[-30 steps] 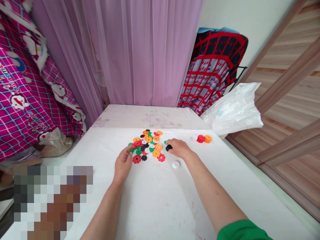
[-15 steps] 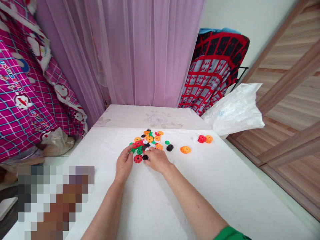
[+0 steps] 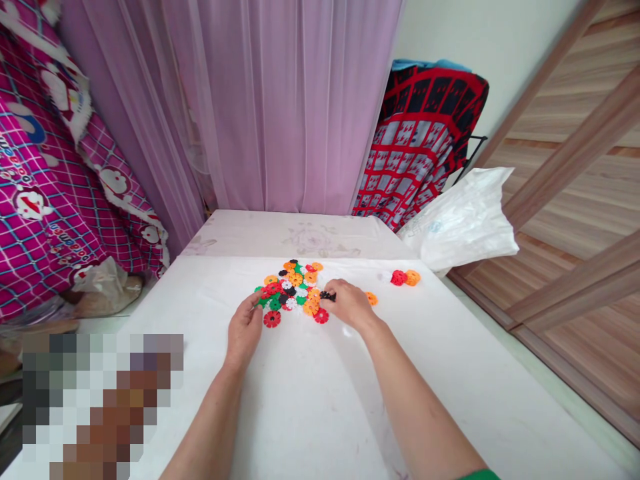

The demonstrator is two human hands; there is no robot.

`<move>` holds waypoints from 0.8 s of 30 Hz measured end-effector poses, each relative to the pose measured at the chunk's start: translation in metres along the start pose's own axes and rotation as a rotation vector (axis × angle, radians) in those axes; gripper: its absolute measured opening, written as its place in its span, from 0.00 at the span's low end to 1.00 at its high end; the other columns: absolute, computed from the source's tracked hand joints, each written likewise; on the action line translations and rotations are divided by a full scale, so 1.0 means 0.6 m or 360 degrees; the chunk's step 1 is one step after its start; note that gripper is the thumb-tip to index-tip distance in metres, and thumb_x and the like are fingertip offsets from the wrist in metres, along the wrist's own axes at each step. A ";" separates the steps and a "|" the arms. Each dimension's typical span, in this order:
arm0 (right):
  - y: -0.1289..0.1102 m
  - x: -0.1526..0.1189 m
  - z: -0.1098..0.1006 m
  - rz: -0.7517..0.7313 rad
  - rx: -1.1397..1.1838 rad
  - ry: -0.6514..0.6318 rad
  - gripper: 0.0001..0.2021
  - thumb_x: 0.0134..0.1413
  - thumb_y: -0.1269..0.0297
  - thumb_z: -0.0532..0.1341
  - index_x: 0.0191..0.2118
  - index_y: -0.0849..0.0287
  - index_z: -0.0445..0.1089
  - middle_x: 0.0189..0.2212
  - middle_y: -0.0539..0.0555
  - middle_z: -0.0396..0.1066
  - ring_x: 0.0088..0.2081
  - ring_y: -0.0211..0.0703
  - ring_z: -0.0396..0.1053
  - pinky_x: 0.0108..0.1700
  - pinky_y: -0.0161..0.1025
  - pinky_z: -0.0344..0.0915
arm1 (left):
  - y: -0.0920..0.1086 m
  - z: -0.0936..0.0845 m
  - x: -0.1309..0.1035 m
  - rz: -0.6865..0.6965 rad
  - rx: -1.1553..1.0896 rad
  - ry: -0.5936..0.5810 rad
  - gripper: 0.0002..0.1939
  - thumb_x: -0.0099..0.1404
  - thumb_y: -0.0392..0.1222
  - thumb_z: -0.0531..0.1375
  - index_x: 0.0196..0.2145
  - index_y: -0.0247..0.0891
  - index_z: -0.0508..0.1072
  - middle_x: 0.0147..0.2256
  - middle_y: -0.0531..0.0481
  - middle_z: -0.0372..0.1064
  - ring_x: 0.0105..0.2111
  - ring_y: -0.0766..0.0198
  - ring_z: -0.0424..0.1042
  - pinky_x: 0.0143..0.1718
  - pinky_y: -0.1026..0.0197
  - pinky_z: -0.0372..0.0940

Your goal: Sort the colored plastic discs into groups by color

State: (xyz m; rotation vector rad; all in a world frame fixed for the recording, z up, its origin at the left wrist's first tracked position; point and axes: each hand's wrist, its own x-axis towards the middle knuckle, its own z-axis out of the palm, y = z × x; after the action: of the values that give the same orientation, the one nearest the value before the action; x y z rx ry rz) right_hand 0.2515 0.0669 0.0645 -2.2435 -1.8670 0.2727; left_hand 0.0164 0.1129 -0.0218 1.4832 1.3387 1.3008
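Note:
A loose pile of plastic snowflake discs [image 3: 295,279], in red, orange, green, white and black, lies on the white-covered table. My left hand [image 3: 245,328] rests at the pile's left edge, thumb and fingers apart, its fingertips by green discs [image 3: 262,302]. To the right of the pile, my right hand [image 3: 353,305] pinches a black disc [image 3: 328,295]; its fingers partly cover it. Just below that lies a red disc [image 3: 321,315], and another red disc [image 3: 272,319] lies at the pile's near edge. Behind my right hand an orange disc [image 3: 371,299] partly shows.
Farther right on the table [image 3: 320,413] sit a red disc [image 3: 399,277] and an orange disc [image 3: 413,277], beside a faint whitish one. A white plastic bag [image 3: 465,217] stands at the table's right edge. Purple curtains [image 3: 285,107] hang behind.
My right hand has moved right from the pile's front to the black disc, which it now pinches. A red disc now shows at the pile's right front. My left hand stays at the left edge.

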 end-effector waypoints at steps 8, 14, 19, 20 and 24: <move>0.084 0.021 -0.024 0.0121 0.0020 0.0081 0.11 0.52 0.60 0.62 0.41 0.55 0.72 0.42 0.51 0.74 0.39 0.40 0.70 0.36 0.35 0.57 | 0.005 -0.001 -0.002 -0.0035 0.0042 0.0015 0.20 0.60 0.43 0.55 0.49 0.41 0.75 0.48 0.46 0.75 0.50 0.57 0.72 0.56 0.51 0.63; 0.072 0.029 -0.017 0.0065 -0.0063 -0.0026 0.11 0.52 0.63 0.61 0.43 0.55 0.72 0.44 0.52 0.74 0.42 0.42 0.70 0.37 0.34 0.57 | 0.001 -0.003 -0.001 -0.0049 0.0037 0.0011 0.20 0.61 0.43 0.54 0.49 0.40 0.74 0.50 0.45 0.74 0.51 0.57 0.72 0.57 0.51 0.62; 0.067 0.035 -0.011 0.0034 -0.0103 -0.0071 0.12 0.53 0.63 0.61 0.44 0.55 0.72 0.45 0.52 0.74 0.44 0.42 0.71 0.40 0.35 0.58 | 0.000 -0.003 -0.001 -0.0034 0.0038 0.0034 0.19 0.61 0.42 0.54 0.49 0.41 0.75 0.49 0.46 0.75 0.51 0.58 0.72 0.58 0.52 0.61; 0.067 0.036 -0.010 0.0028 -0.0103 -0.0078 0.12 0.53 0.62 0.61 0.45 0.55 0.72 0.45 0.52 0.74 0.44 0.42 0.71 0.40 0.35 0.58 | 0.000 -0.003 -0.001 -0.0033 0.0039 0.0033 0.20 0.61 0.42 0.54 0.49 0.41 0.74 0.49 0.47 0.75 0.51 0.58 0.72 0.58 0.52 0.61; 0.073 0.036 -0.006 0.0013 -0.0066 -0.0073 0.15 0.53 0.60 0.62 0.47 0.54 0.71 0.46 0.52 0.73 0.44 0.43 0.71 0.40 0.35 0.59 | 0.001 -0.003 -0.001 -0.0031 0.0038 0.0008 0.20 0.61 0.42 0.54 0.49 0.40 0.75 0.49 0.46 0.75 0.52 0.58 0.71 0.58 0.52 0.61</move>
State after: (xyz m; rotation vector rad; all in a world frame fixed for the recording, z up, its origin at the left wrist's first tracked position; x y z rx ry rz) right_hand 0.2977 0.0806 0.0560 -2.2915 -1.9037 0.2916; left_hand 0.0148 0.1119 -0.0211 1.4809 1.3729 1.2810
